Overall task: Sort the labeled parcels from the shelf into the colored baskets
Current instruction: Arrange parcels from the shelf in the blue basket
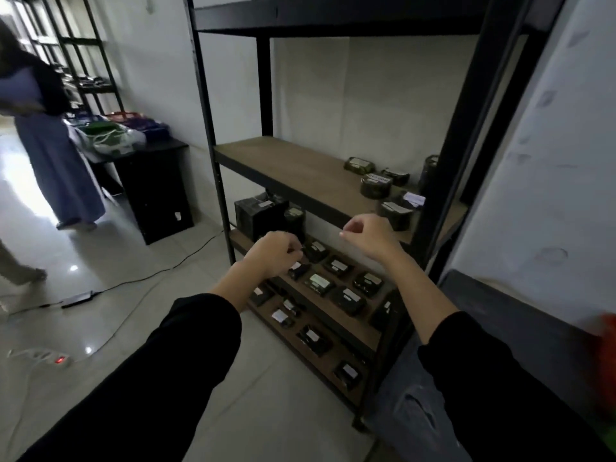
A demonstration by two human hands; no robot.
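A black metal shelf (300,171) with brown boards stands in front of me. Several black-wrapped parcels with white labels lie on its middle board (375,185) and on the two lower boards (320,283). My left hand (271,253) hovers in front of the lower board with fingers curled and nothing in it. My right hand (370,236) is raised beside the middle board's front edge, also curled and holding nothing. Colored baskets (133,123) sit on a black table at the far left.
Another person in a long blue skirt (56,155) stands by the black table (156,188). Cables, a power adapter (78,299) and a power strip (58,359) lie on the tiled floor. A white wall panel (546,195) is close on my right.
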